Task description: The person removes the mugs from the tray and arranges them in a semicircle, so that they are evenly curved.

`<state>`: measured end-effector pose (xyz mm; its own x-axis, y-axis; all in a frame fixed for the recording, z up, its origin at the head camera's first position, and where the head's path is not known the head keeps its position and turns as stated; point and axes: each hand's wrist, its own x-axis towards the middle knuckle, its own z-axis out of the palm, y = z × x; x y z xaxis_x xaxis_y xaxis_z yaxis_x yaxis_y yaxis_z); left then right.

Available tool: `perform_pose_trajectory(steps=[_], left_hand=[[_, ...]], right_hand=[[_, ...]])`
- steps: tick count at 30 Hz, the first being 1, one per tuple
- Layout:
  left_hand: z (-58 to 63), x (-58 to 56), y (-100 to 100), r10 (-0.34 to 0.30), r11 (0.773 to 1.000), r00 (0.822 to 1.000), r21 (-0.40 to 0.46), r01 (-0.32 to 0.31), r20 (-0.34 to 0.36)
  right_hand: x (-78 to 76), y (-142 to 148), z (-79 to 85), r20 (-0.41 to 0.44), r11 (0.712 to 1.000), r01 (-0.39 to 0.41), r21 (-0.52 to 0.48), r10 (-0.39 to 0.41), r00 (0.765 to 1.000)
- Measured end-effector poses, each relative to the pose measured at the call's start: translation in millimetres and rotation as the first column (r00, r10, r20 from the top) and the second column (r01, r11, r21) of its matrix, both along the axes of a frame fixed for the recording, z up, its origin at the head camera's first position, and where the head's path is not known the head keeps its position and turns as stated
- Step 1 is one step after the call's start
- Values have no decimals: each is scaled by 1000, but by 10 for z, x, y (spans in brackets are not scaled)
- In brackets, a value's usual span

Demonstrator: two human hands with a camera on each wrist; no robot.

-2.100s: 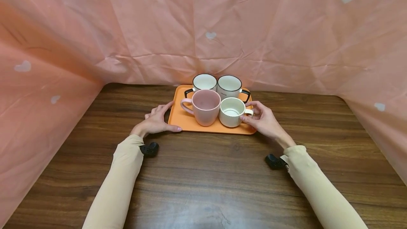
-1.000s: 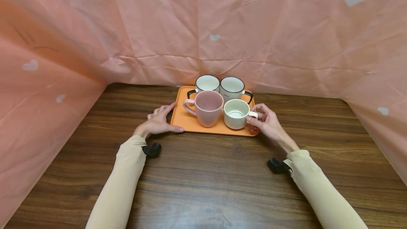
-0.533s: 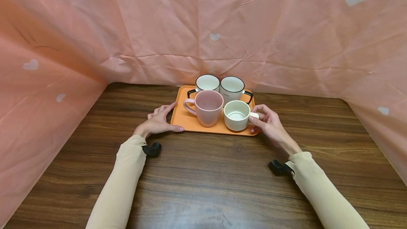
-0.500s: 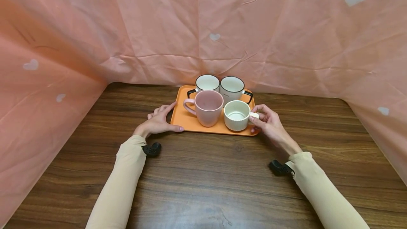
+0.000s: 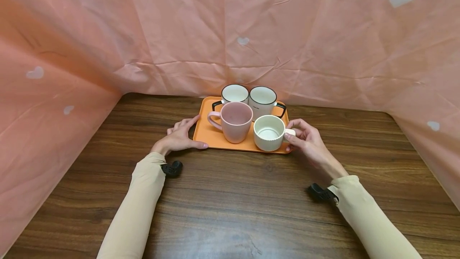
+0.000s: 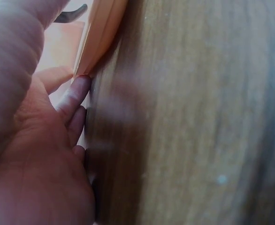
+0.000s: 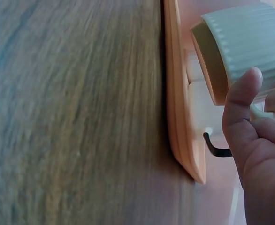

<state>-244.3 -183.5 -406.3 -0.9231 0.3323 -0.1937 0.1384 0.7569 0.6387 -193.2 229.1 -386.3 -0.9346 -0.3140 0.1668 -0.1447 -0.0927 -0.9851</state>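
My right hand (image 5: 309, 141) pinches the handle of a small cream ribbed mug (image 5: 268, 139) at the right front of an orange tray (image 5: 215, 141). The right wrist view shows the mug's underside raised off the tray floor and tilted. My left hand (image 5: 179, 137) is spread at the tray's left front corner, its fingertips against the left rim and its thumb along the front edge. A taller pink mug (image 5: 235, 131) stands on the tray left of the cream mug. Behind them are two white mugs with black rims, the left one (image 5: 233, 92) partly hidden by the pink mug and the right one (image 5: 260, 109).
The tray lies on a dark wooden table (image 5: 230, 203), close to its back edge. Pink cloth (image 5: 172, 31) with white hearts hangs behind the table and on both sides.
My right hand has drawn the cream mug slightly toward me and to the right, away from the black-rimmed mug behind. My left hand stays at the tray's corner.
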Motion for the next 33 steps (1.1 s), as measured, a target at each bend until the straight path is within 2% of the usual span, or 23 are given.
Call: perform_pose_trajectory(steps=[8, 17, 26, 33], left_hand=[[15, -5, 10, 0, 1000, 1000, -2, 0, 3], [4, -12, 14, -6, 1000, 1000, -1, 6, 2], [-9, -4, 22, -5, 1000, 1000, 15, 5, 2], [-2, -7, 35, -2, 1000, 1000, 17, 2, 4]], right_hand=[[70, 31, 51, 32, 999, -51, -5, 51, 998], [175, 79, 72, -1, 996, -82, 39, 82, 997], [269, 126, 54, -84, 978, -210, -3, 209, 974], [336, 178, 83, -78, 968, -251, 28, 253, 964]])
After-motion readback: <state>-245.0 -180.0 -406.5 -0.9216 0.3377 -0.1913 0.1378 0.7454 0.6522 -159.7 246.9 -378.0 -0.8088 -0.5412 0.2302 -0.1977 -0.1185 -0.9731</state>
